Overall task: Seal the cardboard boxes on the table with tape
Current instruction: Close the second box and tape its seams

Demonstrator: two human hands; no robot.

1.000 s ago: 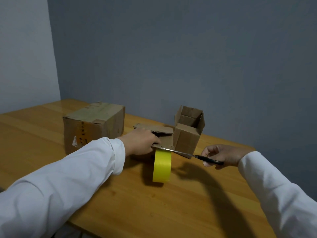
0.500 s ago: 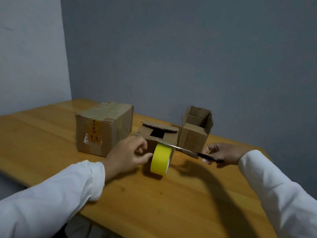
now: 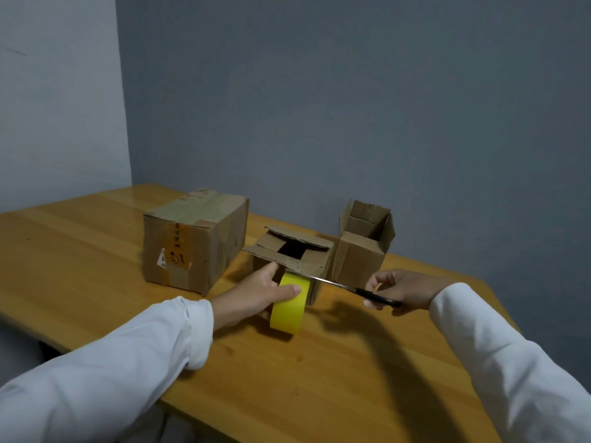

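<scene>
beside the small box (image 3: 295, 254), left hand (image 3: 256, 297) grips tape roll (image 3: 287, 308).

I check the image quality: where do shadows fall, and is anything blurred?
Head view: a dark shadow of the right hand and its arm lies on the table; yellow tape roll, scissors and boxes look sharp; wide-angle distortion makes the sleeves loom large.

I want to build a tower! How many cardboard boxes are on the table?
3. The big taped box stands on the left, the small box in the middle, the open box on the right. None looks hidden.
</scene>
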